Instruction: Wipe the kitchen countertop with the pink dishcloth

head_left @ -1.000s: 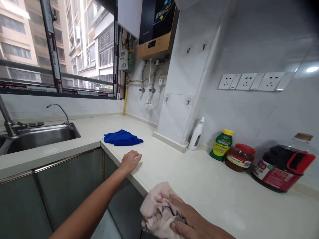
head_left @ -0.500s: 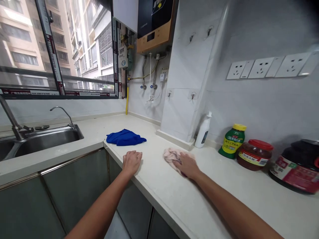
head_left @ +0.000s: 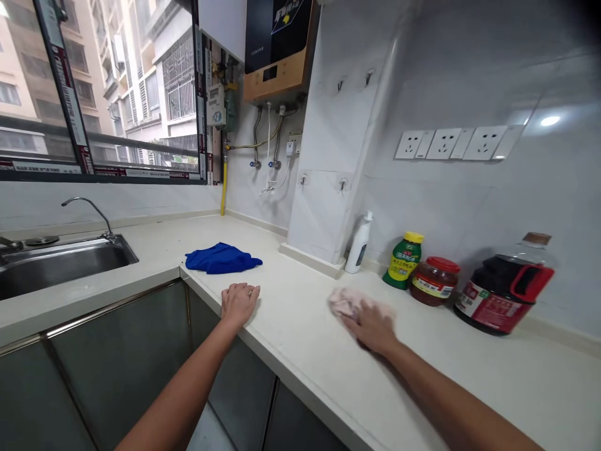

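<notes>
A pale pink cloth (head_left: 345, 302) lies crumpled on the white countertop (head_left: 300, 351), slightly blurred. My right hand (head_left: 373, 326) presses down on it, fingers over the fabric. At the counter's front edge rests my left hand (head_left: 239, 305), holding nothing, its fingers loosely bent and partly hidden from this angle. Just beyond the left hand, a blue cloth (head_left: 223, 259) is bunched near the inner corner of the counter.
Along the wall stand a white spray bottle (head_left: 359, 244), a green bottle with a yellow cap (head_left: 402, 262), a red-lidded jar (head_left: 434, 282) and a large dark jug (head_left: 498, 291). A steel sink (head_left: 75, 260) is at left. A water heater (head_left: 277, 56) hangs above.
My right hand has slid the pink cloth to the right along the counter, toward the jars. The view has turned rightward, bringing the whole jug into sight. My left hand stays at the edge.
</notes>
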{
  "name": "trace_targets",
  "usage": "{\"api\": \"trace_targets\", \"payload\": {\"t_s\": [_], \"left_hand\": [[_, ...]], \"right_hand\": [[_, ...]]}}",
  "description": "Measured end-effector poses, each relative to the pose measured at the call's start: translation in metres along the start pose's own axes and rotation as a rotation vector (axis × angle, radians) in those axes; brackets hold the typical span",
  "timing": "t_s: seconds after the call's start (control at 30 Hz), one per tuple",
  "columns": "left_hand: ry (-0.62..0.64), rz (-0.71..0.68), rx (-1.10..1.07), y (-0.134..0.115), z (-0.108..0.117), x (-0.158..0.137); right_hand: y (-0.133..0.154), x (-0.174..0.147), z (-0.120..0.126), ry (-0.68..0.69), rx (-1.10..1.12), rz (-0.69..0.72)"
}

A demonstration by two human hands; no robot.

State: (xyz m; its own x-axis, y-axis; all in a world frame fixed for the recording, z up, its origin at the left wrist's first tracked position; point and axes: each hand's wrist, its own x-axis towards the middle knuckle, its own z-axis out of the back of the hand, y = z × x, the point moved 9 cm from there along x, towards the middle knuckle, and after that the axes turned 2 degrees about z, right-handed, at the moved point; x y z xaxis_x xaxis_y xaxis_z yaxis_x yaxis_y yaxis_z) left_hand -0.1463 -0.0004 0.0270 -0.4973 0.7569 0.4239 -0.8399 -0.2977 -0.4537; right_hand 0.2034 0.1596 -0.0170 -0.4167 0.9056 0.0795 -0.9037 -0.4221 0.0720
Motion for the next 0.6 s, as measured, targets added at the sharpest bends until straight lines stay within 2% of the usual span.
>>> {"api": "trace_targets", "payload": {"t_s": [0.07,0.13,0.17,0.23,0.33,0.43,0.5,0.6], "left_hand": [[0.002,0.001,0.001,0.0,0.0,0.0],[0.006,0.001,0.006,0.0,0.001,0.0],[0.009,0.0,0.011,0.0,0.001,0.0],[0.018,-0.002,0.024,0.0,0.0,0.0],[0.034,-0.006,0.046,0.0,0.0,0.001],[0.051,-0.002,0.062,0.0,0.0,0.001],[0.06,0.011,0.071,0.0,0.0,0.001],[0.069,0.028,0.084,0.001,0.0,0.002]], "right_hand": [[0.071,-0.021,0.003,0.025,0.049,0.229],[0.129,-0.051,0.006,0.066,0.114,0.439],[0.149,-0.068,0.007,0.085,0.147,0.53],[0.17,-0.102,0.008,0.114,0.207,0.681],[0.163,-0.148,0.011,0.116,0.306,0.895],[0.131,-0.171,0.011,0.095,0.373,1.091],[0.103,-0.157,0.008,0.06,0.37,1.08],[0.054,-0.096,0.001,-0.036,0.292,0.825]]}}
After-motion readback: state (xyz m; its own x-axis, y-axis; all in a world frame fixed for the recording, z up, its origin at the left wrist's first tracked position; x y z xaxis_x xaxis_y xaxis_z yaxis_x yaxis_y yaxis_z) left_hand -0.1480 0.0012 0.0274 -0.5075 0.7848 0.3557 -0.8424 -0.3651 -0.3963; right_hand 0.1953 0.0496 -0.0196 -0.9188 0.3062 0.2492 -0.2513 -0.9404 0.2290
